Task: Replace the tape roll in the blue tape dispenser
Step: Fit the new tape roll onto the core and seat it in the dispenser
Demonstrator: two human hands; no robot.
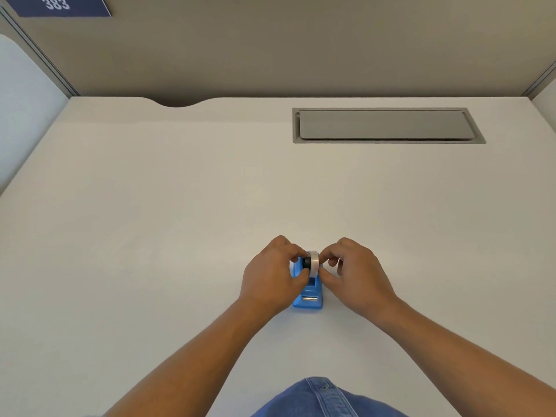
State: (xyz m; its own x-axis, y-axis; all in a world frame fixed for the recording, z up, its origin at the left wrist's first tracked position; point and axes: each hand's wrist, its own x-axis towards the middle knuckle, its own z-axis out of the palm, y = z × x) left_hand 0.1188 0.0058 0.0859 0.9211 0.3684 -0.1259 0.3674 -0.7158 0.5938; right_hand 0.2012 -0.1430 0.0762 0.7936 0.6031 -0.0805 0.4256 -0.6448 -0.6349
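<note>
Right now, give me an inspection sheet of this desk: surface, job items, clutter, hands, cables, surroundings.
Surface: white desk, bare apart from the job's things.
Job's things: blue tape dispenser standing on the desk; tape roll with a dark core at its top, whether seated cannot be told.
Clutter: nothing seen.
Hands: left hand and right hand both pinch the tape roll from either side.
Cables: nothing seen; closed grey cable hatch set in the desk, far right.
Surroundings: beige partition behind, number sign reading 383.
</note>
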